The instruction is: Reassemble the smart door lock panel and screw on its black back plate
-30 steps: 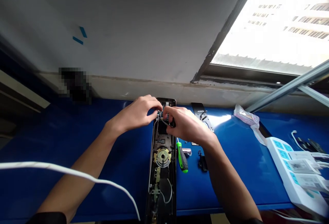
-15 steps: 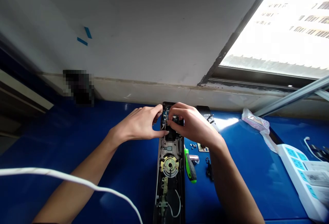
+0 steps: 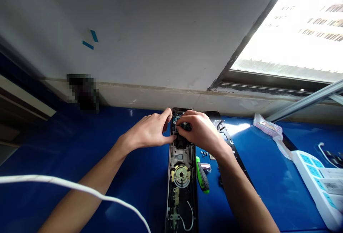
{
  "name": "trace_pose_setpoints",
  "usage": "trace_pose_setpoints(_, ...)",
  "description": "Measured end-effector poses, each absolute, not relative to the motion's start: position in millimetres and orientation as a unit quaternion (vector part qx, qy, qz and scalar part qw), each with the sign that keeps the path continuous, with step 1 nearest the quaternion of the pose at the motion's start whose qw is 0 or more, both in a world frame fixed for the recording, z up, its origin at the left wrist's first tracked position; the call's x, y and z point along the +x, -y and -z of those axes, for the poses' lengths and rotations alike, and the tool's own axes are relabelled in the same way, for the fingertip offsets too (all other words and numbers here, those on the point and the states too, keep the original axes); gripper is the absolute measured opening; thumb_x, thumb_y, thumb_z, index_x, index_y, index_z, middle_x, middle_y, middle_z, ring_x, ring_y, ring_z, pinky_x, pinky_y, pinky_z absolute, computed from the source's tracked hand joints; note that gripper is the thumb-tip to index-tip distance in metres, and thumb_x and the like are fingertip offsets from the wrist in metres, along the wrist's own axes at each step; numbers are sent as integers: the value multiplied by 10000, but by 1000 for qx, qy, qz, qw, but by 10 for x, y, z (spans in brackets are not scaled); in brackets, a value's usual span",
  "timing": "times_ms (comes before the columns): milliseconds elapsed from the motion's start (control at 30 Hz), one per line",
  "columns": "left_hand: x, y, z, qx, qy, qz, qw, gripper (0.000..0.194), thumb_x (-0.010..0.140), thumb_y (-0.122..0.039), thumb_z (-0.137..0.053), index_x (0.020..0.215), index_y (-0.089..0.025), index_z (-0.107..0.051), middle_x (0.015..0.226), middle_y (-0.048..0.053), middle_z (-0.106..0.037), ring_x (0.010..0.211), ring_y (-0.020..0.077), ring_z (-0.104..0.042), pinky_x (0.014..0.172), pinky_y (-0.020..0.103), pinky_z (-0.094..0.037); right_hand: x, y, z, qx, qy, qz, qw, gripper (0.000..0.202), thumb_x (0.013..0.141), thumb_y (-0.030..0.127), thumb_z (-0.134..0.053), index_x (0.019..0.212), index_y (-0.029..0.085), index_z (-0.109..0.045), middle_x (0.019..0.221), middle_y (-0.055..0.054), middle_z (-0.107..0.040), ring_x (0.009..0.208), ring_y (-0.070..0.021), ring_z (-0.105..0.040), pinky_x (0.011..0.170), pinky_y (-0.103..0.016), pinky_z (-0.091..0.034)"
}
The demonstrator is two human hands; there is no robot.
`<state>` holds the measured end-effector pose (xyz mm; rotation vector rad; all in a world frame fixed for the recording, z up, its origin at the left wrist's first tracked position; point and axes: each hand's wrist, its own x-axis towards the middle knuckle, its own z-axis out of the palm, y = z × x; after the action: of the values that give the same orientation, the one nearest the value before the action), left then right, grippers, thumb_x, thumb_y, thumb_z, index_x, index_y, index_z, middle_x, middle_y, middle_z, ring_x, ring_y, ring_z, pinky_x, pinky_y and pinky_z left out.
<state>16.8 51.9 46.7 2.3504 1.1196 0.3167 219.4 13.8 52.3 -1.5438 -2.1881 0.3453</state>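
Observation:
A long black door lock housing (image 3: 181, 156) lies open on the blue table, its inner parts facing up. At its far end is a blue circuit board (image 3: 177, 117) with small white connectors and thin wires. My left hand (image 3: 148, 130) grips the housing's left edge, thumb on the inside and index finger bent at the rim. Over the board, my right hand (image 3: 202, 130) has thumb and index finger pinched close to the connectors. What sits between those fingertips is too small and covered to make out. A round brass-coloured mechanism (image 3: 181, 175) shows lower in the housing.
Right of the housing lie a green-and-black screwdriver (image 3: 202, 176), a small wrapped cylinder (image 3: 206, 167), several screws (image 3: 204, 153) and a black plate (image 3: 229, 138), partly behind my right arm. A power strip (image 3: 313, 186) stands farther right. A white cable (image 3: 80, 187) crosses the lower left.
The view has shifted slightly, so the housing and hands appear a little farther right and lower. More of the black plate shows. Both hands keep nearly the same places on the housing.

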Motion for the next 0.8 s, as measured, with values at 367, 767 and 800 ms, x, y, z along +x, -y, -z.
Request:
trace_pose_setpoints(367, 178, -512, -473, 860, -410, -138, 271, 317, 821, -352, -695, 967, -271, -426, 822, -18, -694, 709, 233, -690, 599, 305, -439, 2188, -134, -497, -553, 797, -110, 215, 163, 907, 184, -666, 919, 233, -821, 981, -45, -744, 852, -175, -679, 790, -305, -502)
trace_pose_setpoints(767, 208, -522, -444, 853, -418, -143, 278, 322, 798, -316, -703, 971, -269, -435, 840, -6, -712, 728, 243, -711, 615, 306, -462, 2158, -138, -472, -576, 780, -92, 228, 104, 889, 212, -692, 865, 224, -793, 942, -49, -738, 835, -181, -668, 778, -315, -480)
trace_pose_setpoints(800, 209, -521, -445, 853, -418, -144, 278, 322, 798, -315, -703, 971, -269, -435, 841, -7, -712, 730, 243, -712, 616, 306, -463, 2155, -139, -469, -577, 779, -91, 228, 96, 887, 216, -697, 872, 224, -792, 941, -48, -738, 835, -181, -668, 776, -314, -477)
